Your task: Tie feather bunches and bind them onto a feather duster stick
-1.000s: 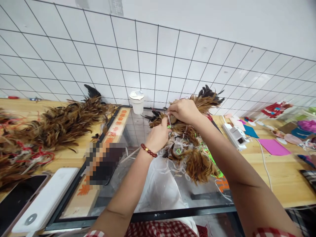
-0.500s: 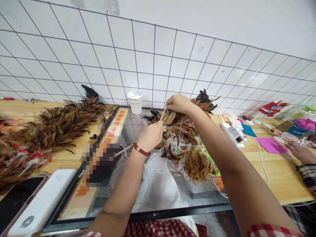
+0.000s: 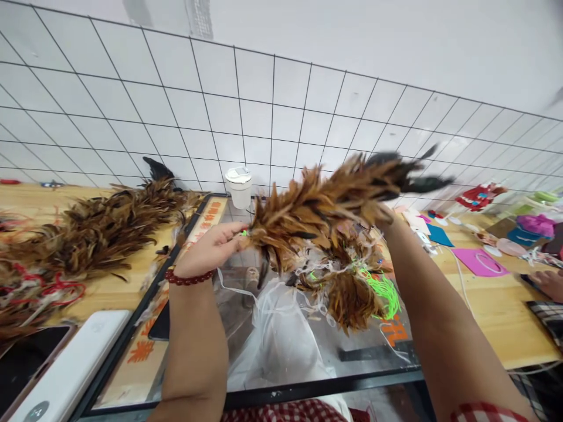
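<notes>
A long strand of brown feathers (image 3: pixel 325 202) with black tips stretches across the middle, lifted above the glass table top (image 3: pixel 352 346). My left hand (image 3: pixel 211 249), a red bead bracelet on its wrist, pinches the strand's left end by a green tie. My right hand (image 3: pixel 382 218) is mostly hidden behind the feathers at the strand's right part. Below lies a heap of more brown feathers (image 3: pixel 347 287) tangled with white string and green cord (image 3: pixel 385 290).
A big pile of brown feathers (image 3: pixel 88 225) with red cord lies on the wooden table at left. A white cup (image 3: pixel 239 186) stands by the grid wall. White power bank (image 3: pixel 70 369), phone, plastic bag (image 3: pixel 281 334). Coloured craft pieces (image 3: pixel 477 261) and another person's hand (image 3: pixel 545 281) at right.
The feather strand has been pulled out of the heap and stretched sideways. My left hand moved left and my right hand moved right and up. The camera tilted slightly.
</notes>
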`<state>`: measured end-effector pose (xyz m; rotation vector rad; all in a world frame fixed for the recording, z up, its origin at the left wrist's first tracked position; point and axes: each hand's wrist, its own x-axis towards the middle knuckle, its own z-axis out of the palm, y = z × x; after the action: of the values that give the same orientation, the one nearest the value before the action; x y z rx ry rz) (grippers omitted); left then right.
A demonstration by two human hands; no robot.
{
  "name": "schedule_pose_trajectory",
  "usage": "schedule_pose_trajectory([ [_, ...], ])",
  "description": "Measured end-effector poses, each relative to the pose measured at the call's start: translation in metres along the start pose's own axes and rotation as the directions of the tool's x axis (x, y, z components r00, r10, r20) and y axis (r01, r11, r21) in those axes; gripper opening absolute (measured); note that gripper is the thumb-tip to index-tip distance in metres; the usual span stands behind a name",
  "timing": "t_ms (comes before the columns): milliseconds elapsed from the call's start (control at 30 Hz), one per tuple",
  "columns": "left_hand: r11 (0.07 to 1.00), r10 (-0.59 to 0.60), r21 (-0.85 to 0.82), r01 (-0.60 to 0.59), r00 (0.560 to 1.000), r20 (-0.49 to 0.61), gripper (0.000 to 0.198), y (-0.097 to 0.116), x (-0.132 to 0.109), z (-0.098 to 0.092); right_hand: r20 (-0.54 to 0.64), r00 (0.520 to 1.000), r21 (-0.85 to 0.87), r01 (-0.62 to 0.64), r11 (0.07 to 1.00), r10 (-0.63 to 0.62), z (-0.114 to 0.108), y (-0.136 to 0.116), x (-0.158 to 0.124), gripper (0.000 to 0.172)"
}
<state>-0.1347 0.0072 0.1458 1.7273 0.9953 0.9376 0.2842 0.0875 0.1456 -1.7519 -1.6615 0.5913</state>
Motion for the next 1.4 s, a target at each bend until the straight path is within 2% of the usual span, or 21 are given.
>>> schedule_pose_trajectory([
  [100,0.959,-0.023,-0.281,-0.032,0.981,-0.191,0.034,0.001,0.002,0.004,0.119,0.993,0.092,-0.033,0.995,0.022,0.016,0.000,-0.007,0.034],
  [133,0.935,-0.043,-0.352,-0.050,0.967,-0.251,0.034,0.002,0.004,0.007,0.232,0.973,0.128,-0.021,0.992,-0.009,0.019,-0.005,-0.012,0.035],
  [167,0.908,-0.062,-0.415,-0.065,0.956,-0.286,0.033,0.003,0.006,0.010,0.387,0.920,0.162,0.006,0.987,-0.069,0.022,-0.013,-0.018,0.036],
  [200,0.876,-0.075,-0.475,-0.081,0.951,-0.301,0.033,0.005,0.008,0.015,0.558,0.816,0.196,0.046,0.979,-0.150,0.024,-0.022,-0.025,0.036],
  [233,0.840,-0.080,-0.535,-0.094,0.953,-0.294,0.033,0.007,0.011,0.020,0.704,0.672,0.233,0.087,0.969,-0.230,0.026,-0.033,-0.034,0.036],
  [267,0.798,-0.079,-0.594,-0.103,0.959,-0.272,0.034,0.010,0.013,0.025,0.792,0.534,0.278,0.118,0.953,-0.297,0.029,-0.045,-0.043,0.036],
  [300,0.752,-0.077,-0.651,-0.106,0.966,-0.246,0.034,0.012,0.016,0.031,0.815,0.461,0.328,0.133,0.935,-0.351,0.034,-0.057,-0.053,0.038],
  [333,0.704,-0.080,-0.703,-0.097,0.973,-0.215,0.035,0.015,0.018,0.037,0.784,0.479,0.380,0.132,0.915,-0.395,0.042,-0.069,-0.062,0.042],
  [433,0.568,-0.137,-0.823,-0.030,0.982,-0.130,0.037,0.019,0.025,0.053,0.504,0.750,0.550,0.104,0.829,-0.429,0.078,-0.101,-0.084,0.048],
  [467,0.530,-0.160,-0.848,0.003,0.982,-0.097,0.036,0.020,0.028,0.057,0.443,0.782,0.620,0.085,0.780,-0.437,0.092,-0.109,-0.089,0.050],
  [533,0.471,-0.196,-0.880,0.069,0.980,-0.029,0.034,0.018,0.032,0.062,0.372,0.822,0.740,0.017,0.673,-0.431,0.118,-0.119,-0.098,0.043],
  [600,0.421,-0.217,-0.900,0.114,0.976,0.022,0.031,0.014,0.036,0.063,0.341,0.872,0.820,-0.095,0.564,-0.350,0.136,-0.123,-0.103,0.036],
  [733,0.322,-0.249,-0.930,0.179,0.963,0.099,0.026,0.004,0.042,0.060,0.262,0.958,0.935,-0.222,0.277,-0.116,0.142,-0.117,-0.108,0.036],
  [833,0.274,-0.288,-0.931,0.240,0.944,0.159,0.025,0.000,0.045,0.060,0.233,0.972,0.963,-0.229,0.142,-0.015,0.137,-0.109,-0.108,0.031],
  [967,0.231,-0.318,-0.935,0.268,0.929,0.188,0.025,-0.001,0.048,0.059,0.270,0.962,0.958,-0.272,0.090,0.043,0.145,-0.101,-0.114,0.027],
  [1100,0.254,-0.338,-0.940,0.229,0.931,0.136,0.025,-0.002,0.050,0.060,0.259,0.965,0.951,-0.260,0.166,0.031,0.166,-0.100,-0.131,0.031],
  [1133,0.273,-0.345,-0.937,0.219,0.931,0.117,0.025,-0.002,0.050,0.061,0.233,0.972,0.946,-0.232,0.226,0.020,0.168,-0.100,-0.135,0.032],
  [1200,0.323,-0.351,-0.924,0.206,0.932,0.086,0.022,-0.002,0.050,0.064,0.184,0.981,0.886,-0.138,0.442,-0.062,0.161,-0.095,-0.141,0.032],
  [1300,0.393,-0.341,-0.902,0.180,0.939,0.039,0.019,0.000,0.048,0.067,0.180,0.953,0.610,0.086,0.788,-0.244,0.124,-0.069,-0.141,0.025],
  [1333,0.406,-0.337,-0.899,0.164,0.941,0.020,0.020,0.001,0.047,0.068,0.160,0.954,0.499,0.142,0.855,-0.252,0.106,-0.055,-0.138,0.024],
  [1400,0.418,-0.333,-0.898,0.136,0.943,-0.012,0.021,0.004,0.046,0.067,0.023,0.991,0.251,0.119,0.961,-0.129,0.071,-0.021,-0.130,0.025],
])
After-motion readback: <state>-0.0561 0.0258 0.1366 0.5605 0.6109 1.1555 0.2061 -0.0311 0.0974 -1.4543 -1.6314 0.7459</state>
